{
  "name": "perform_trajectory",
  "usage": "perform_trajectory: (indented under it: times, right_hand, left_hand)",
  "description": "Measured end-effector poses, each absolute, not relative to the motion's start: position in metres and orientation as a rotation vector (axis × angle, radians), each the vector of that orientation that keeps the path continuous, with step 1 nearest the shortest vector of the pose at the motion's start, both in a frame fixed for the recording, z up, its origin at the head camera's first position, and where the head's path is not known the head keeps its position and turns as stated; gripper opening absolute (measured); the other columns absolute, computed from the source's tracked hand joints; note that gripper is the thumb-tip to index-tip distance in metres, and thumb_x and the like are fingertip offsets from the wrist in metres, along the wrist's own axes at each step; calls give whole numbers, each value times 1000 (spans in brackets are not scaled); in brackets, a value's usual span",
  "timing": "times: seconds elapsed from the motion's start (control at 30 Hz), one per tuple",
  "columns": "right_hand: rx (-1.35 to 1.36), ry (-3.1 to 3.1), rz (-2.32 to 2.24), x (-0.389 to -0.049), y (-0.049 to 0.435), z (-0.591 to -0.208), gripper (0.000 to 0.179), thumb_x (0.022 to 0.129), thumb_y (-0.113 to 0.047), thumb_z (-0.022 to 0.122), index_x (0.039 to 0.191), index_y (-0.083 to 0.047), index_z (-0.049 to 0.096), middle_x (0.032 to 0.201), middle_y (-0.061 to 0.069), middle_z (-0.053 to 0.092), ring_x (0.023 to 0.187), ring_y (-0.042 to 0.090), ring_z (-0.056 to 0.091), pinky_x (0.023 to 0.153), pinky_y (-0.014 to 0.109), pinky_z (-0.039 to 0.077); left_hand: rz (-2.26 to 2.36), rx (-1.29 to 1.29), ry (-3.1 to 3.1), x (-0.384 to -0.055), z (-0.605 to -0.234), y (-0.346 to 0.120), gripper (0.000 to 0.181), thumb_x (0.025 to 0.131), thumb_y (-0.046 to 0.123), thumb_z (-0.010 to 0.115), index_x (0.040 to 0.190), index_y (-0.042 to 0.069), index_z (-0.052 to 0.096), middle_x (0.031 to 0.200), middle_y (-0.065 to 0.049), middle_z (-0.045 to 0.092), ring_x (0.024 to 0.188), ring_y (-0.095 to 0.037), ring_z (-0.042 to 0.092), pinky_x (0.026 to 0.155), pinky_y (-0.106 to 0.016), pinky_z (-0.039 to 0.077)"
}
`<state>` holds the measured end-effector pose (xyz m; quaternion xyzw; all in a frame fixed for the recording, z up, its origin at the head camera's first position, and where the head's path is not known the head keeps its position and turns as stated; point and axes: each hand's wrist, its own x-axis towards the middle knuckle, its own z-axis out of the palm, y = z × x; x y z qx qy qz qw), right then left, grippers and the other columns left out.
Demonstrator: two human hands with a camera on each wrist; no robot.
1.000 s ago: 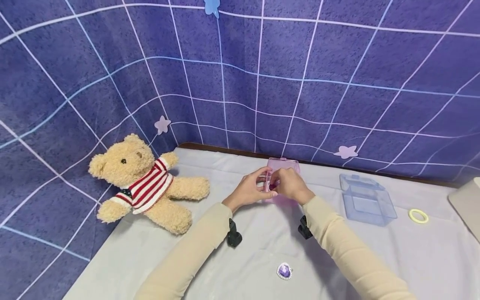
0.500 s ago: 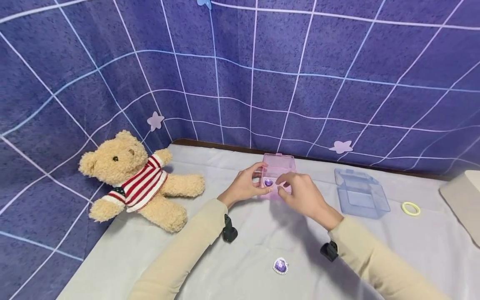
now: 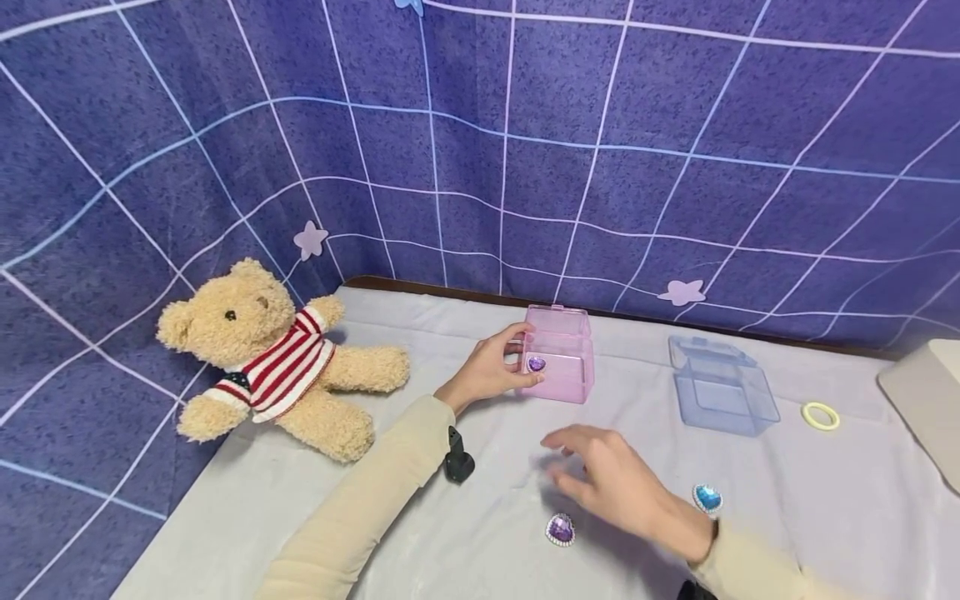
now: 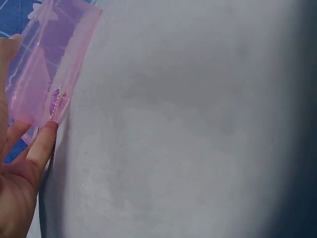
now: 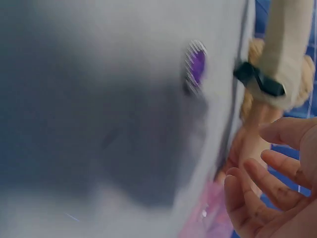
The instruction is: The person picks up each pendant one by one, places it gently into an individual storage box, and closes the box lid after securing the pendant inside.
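My left hand (image 3: 487,367) grips the left side of a small clear pink box (image 3: 573,379), its thumb at the front and fingers behind. The lid of the box stands up at the back. Inside, at the left, lies a purple heart-shaped gem (image 3: 536,364). Above the cloth my right hand (image 3: 618,483) is held with loose, spread fingers and nothing between them. A second purple gem (image 3: 560,530) with a white beaded rim lies just below those fingers. Past the right wrist a blue heart gem (image 3: 707,498) rests on the cloth.
A clear blue box (image 3: 723,400) with its lid up stands to the right, with a pale yellow ring (image 3: 821,417) beside it. A teddy bear (image 3: 277,358) in a striped shirt sits at the left. An off-white object (image 3: 926,400) is at the right edge.
My right hand has left the pink box and come back toward the purple gem on the cloth. The blue gem has come into sight. My left hand stays on the box.
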<state>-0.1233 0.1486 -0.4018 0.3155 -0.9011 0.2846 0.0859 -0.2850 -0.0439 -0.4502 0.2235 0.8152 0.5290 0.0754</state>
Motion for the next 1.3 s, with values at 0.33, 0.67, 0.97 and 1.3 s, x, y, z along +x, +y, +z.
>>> perform_trajectory:
  times: [0.33, 0.67, 0.97, 1.3]
  right_hand:
    - [1038, -2765, 641, -80, 153, -423, 27, 74, -23, 82, 98, -20, 71, 99, -9, 67, 92, 9, 63, 77, 30, 60]
    - [1113, -2520, 604, -74, 156, -440, 21, 67, -14, 85, 82, -20, 70, 86, -14, 61, 81, 1, 57, 68, 11, 51]
    - [1125, -2486, 545, -74, 156, -443, 23, 66, -14, 85, 84, -20, 70, 87, -13, 61, 81, 3, 56, 66, 10, 50]
    - [1176, -2417, 510, -79, 159, -431, 28, 65, -13, 86, 88, -17, 70, 89, -9, 63, 83, 5, 61, 71, 15, 55]
  left_hand:
    - [1597, 654, 2420, -285, -451, -43, 80, 72, 17, 87, 140, 15, 45, 129, -12, 59, 121, -24, 58, 92, -22, 56]
    - [1607, 663, 2414, -283, -448, -43, 80, 72, 15, 86, 141, 14, 44, 128, -13, 59, 121, -24, 58, 93, -22, 56]
    - [1611, 659, 2417, -282, -448, -44, 80, 72, 16, 86, 140, 15, 45, 129, -13, 59, 121, -25, 58, 94, -25, 56]
    - [1644, 671, 2385, -284, -450, -44, 79, 73, 13, 85, 141, 12, 44, 129, -15, 59, 121, -25, 58, 93, -25, 56]
